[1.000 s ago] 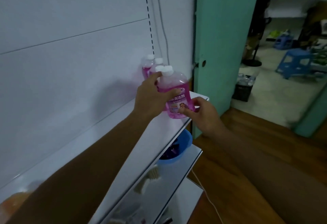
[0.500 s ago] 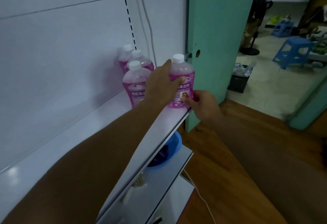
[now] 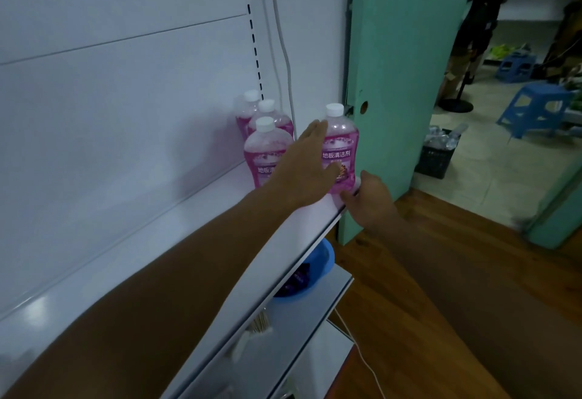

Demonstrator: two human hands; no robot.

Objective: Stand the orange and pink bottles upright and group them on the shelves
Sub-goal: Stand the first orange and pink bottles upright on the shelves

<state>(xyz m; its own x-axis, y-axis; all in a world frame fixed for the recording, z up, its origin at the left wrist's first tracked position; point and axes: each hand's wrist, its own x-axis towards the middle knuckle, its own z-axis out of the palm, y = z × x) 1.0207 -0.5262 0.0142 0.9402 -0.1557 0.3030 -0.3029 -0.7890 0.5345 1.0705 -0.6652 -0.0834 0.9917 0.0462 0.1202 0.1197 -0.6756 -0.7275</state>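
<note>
4 pink bottles stand upright at the far end of the top shelf, approx 12 o'clock from the wearer. The front bottle sits right at the shelf's outer corner, white cap up, label facing the camera; a 2nd bottle stands just beside it at 9 o'clock, w/ 2 more behind that one against the back panel. Left hand lies w/ fingers straight and together, flat against the front bottle's left side, thumb low across the label; it presses, doesn't wrap. Right hand is at 5 o'clock of the bottle's base by the shelf edge, fingers loosely curled, fingertips close to or touching the foot of the bottle; can't tell if it actually pinches anything. Handling, as a guess: full of liquid, so fairly heavy and bottom-weighted, stiff plastic w/ some give, smooth and a bit slippery at the label. Best hold is round the broad body below the shoulder, not the narrow neck. Main risk is the corner spot, so a nudge toward 9 o'clock to close the gap w/ the group looks wise. No orange bottles in view here. A blue basin sits on the shelf below.
</note>
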